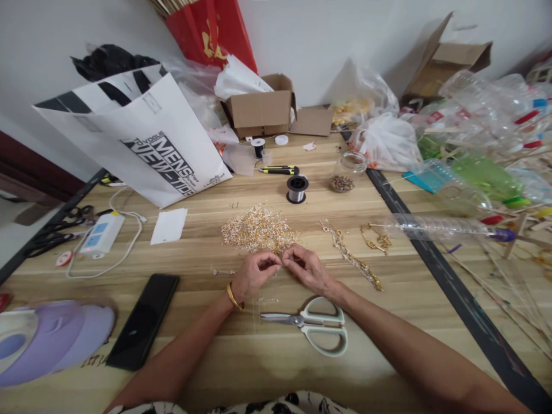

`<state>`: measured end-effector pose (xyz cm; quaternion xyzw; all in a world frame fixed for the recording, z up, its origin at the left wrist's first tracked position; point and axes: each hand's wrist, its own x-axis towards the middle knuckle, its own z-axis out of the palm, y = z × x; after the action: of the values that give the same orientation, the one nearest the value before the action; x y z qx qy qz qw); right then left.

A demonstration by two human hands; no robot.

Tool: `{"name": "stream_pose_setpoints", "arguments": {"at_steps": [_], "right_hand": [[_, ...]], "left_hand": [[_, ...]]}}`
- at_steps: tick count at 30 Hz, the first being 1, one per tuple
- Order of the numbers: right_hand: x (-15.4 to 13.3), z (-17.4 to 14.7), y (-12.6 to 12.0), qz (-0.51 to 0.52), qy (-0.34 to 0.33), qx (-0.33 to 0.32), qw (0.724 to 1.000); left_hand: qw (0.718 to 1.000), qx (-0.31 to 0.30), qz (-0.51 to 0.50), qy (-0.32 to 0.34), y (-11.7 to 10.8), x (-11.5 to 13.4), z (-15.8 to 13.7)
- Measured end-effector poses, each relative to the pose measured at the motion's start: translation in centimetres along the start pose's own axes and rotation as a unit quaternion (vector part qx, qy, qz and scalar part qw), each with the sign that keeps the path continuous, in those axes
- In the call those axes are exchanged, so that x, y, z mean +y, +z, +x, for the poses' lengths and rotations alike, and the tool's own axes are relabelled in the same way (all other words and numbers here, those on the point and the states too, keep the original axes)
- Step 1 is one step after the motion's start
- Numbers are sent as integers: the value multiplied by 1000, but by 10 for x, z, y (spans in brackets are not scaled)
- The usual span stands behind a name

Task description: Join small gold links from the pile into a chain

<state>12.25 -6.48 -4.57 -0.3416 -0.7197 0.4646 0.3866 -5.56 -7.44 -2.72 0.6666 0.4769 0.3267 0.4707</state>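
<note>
My left hand (257, 272) and my right hand (307, 269) meet fingertip to fingertip at the near edge of a pile of small gold and clear beads (257, 229). Both hands are closed in a pinch; whatever sits between the fingers is too small to make out. A gold bangle (235, 297) circles my left wrist. Below the hands lie scissors (317, 325) with pale handles, blades to the left, and a short beaded piece (268, 299). Right of the pile is a beaded strand (351, 257), with a gold chain (377, 238) beside it.
Behind the pile stand a wire spool (297, 190), a yellow-black utility knife (279, 170) and a glass jar (344, 172). A black phone (144, 322) and a power strip (102, 234) lie left. A white paper bag (142, 138) stands behind; plastic bottles (487, 115) crowd the right.
</note>
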Motion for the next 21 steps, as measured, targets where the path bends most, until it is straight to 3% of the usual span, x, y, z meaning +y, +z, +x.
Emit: {"name": "stream_pose_setpoints", "arguments": {"at_steps": [21], "right_hand": [[1,0,0,24,20,-11,999]], "left_hand": [[992,47,90,74,4,-1,-1]]}}
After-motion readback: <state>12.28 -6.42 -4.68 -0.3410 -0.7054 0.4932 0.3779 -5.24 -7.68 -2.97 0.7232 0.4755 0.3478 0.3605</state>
